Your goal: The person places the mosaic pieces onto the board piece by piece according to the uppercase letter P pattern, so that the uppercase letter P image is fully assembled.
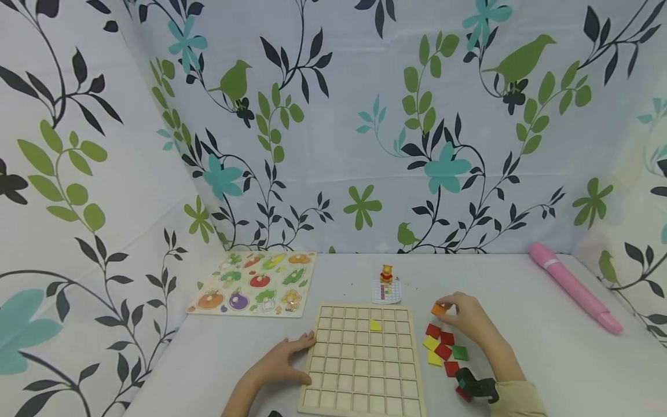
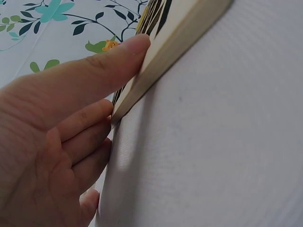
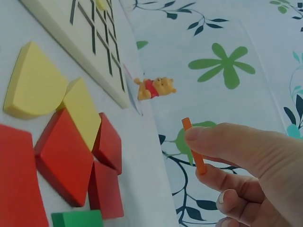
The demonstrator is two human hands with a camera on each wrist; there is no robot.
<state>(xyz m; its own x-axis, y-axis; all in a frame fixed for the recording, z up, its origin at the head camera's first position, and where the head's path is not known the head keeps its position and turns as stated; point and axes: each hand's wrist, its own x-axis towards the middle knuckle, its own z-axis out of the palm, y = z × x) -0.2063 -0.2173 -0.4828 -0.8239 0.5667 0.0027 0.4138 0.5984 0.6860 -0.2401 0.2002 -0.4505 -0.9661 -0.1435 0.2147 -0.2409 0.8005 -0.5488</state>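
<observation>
A wooden grid board (image 1: 361, 367) lies on the table, with one yellow tile (image 1: 375, 325) in a cell of its upper part. My left hand (image 1: 281, 364) touches the board's left edge, thumb and fingers spread along it. Between thumb and fingertip, my right hand (image 1: 465, 317) pinches an orange tile (image 3: 194, 146), raised above the table to the right of the board. Below that hand lies a loose cluster of red tiles (image 3: 65, 158), yellow tiles (image 3: 34, 81) and a green tile (image 1: 460, 353).
Behind the board stands a small bear figurine (image 1: 386, 274) by a card with a coloured grid (image 1: 387, 292). A vegetable puzzle board (image 1: 250, 285) lies at the back left, and a pink pen-shaped object (image 1: 575, 288) at the right. Patterned cloth (image 1: 333, 145) hangs behind the table.
</observation>
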